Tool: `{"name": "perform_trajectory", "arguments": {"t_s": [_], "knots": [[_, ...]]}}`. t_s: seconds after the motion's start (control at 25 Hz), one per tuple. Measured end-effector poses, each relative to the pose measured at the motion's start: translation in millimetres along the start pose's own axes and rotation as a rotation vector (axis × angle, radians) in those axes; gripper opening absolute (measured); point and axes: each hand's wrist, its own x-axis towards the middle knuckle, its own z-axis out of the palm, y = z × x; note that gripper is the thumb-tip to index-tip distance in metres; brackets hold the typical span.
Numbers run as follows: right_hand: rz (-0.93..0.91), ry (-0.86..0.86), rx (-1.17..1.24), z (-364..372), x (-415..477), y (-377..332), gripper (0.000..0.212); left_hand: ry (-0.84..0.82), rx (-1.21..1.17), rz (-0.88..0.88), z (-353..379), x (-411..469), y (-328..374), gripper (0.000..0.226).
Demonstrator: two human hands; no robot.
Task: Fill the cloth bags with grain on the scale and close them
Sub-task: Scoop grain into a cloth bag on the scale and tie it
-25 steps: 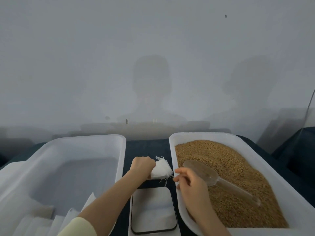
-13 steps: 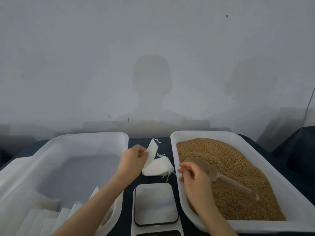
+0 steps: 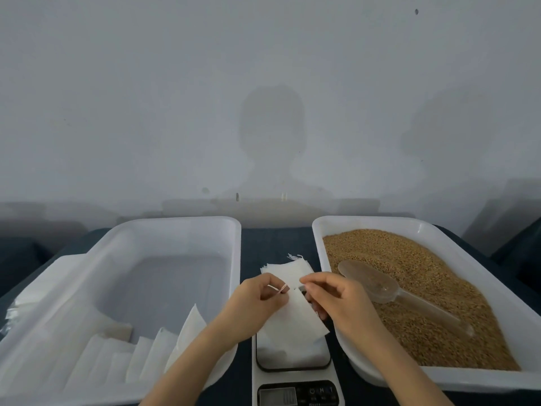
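Holding one flat white bag (image 3: 292, 320) between them, both hands sit just above the scale (image 3: 292, 358), at the middle of the tabletop (image 3: 275, 244). The left hand (image 3: 260, 300) pinches a thin string (image 3: 276, 288) at the bag's upper edge. The right hand (image 3: 330, 300) has thumb and forefinger together at the opposite upper corner, though whether on cloth or string cannot be told. From the hands the bag slopes down toward 5 o'clock, its long axis running roughly 11 to 5, and its lower end covers the far part of the scale's plate. Whether it touches the plate is unclear.

The bag looks limp, thin and empty, with its mouth not yet spread. The likely next step is to open it and set it on the plate.

The scoop (image 3: 377, 284) lies on the grain (image 3: 409, 259), bowl just beside the right hand at 3 o'clock, handle pointing toward 4. That hand is much the nearer one for scooping. A stack (image 3: 285, 271) of spare bags lies at 12 o'clock from the hands, and more stand in the left tray (image 3: 175, 227).
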Motion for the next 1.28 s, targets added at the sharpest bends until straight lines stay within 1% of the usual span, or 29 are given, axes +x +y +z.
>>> {"name": "perform_trajectory", "arguments": {"t_s": [0.12, 0.28, 0.36, 0.44, 0.48, 0.52, 0.6, 0.68, 0.8, 0.88, 0.96, 1.08, 1.16, 1.28], "knots": [[0.02, -0.023, -0.072, 1, -1, 2, 0.015, 0.058, -0.036, -0.014, -1, 2, -6, 0.004], [0.037, -0.092, -0.154, 2, -3, 2, 0.012, 0.153, -0.178, -0.006, -1, 0, -11, 0.005], [0.038, -0.07, -0.155, 3, -3, 1, 0.013, 0.272, -0.165, 0.027, 2, 0, -10, 0.012], [0.043, 0.016, -0.124, 4, -2, 0, 0.014, 0.421, -0.094, 0.105, 2, -2, -7, 0.013], [0.046, 0.058, -0.123, 6, -2, -1, 0.014, 0.421, -0.081, 0.139, 2, -3, -5, 0.012], [0.044, 0.091, -0.14, 9, -1, -2, 0.016, 0.363, -0.074, 0.16, 2, -4, -4, 0.014], [0.025, 0.127, -0.203, 17, -1, -3, 0.024, 0.188, -0.068, 0.173, 5, -7, -1, 0.017], [0.009, 0.133, -0.258, 25, 0, -3, 0.032, 0.112, -0.086, 0.17, 5, -7, 0, 0.014], [0.028, 0.107, -0.295, 30, -2, -4, 0.032, 0.095, -0.119, 0.161, 5, -8, 0, 0.009], [0.044, 0.084, -0.298, 31, -4, -3, 0.032, 0.095, -0.081, 0.145, 6, -8, -1, 0.011], [0.048, 0.061, -0.267, 29, -6, -2, 0.029, 0.097, -0.07, 0.124, 6, -7, -2, 0.016], [0.027, 0.018, -0.154, 24, -9, -5, 0.024, 0.068, -0.094, 0.126, 5, -6, -3, 0.018], [0.016, 0.047, -0.104, 22, -9, -6, 0.021, 0.07, -0.084, 0.122, 5, -6, -4, 0.016], [0.021, 0.102, -0.088, 23, -9, -5, 0.015, 0.138, -0.061, 0.101, 7, -5, -6, 0.011]]}}
